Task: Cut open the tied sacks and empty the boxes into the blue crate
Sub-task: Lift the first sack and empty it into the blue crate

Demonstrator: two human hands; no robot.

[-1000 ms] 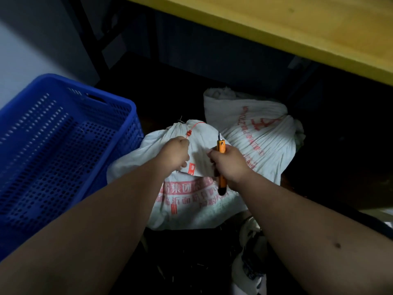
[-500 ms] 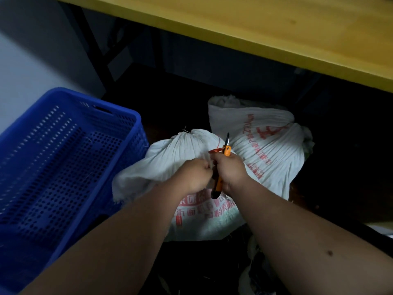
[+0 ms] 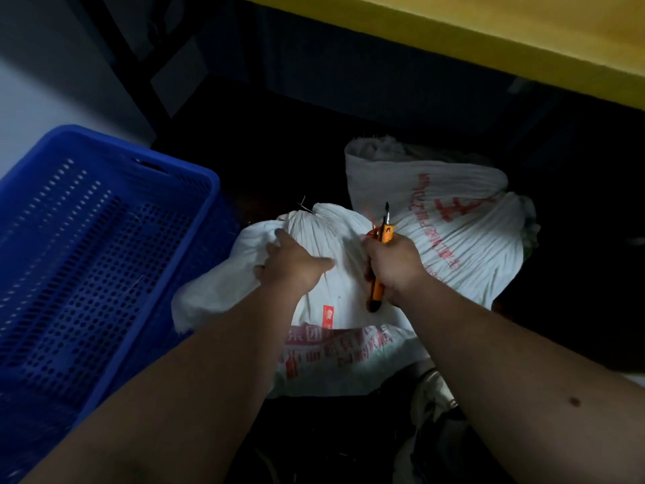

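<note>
Head view: right hand (image 3: pixel 396 265) grips knife (image 3: pixel 378 270) over sack (image 3: pixel 324 235).

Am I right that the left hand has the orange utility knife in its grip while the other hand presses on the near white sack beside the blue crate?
Not quite. The head view shows the orange utility knife in the grip of the right hand, not the left. It is the left hand that presses on the near white sack beside the blue crate.

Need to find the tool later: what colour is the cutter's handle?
Orange, with a dark tip, on the cutter in the right hand; the head view shows it.
</note>
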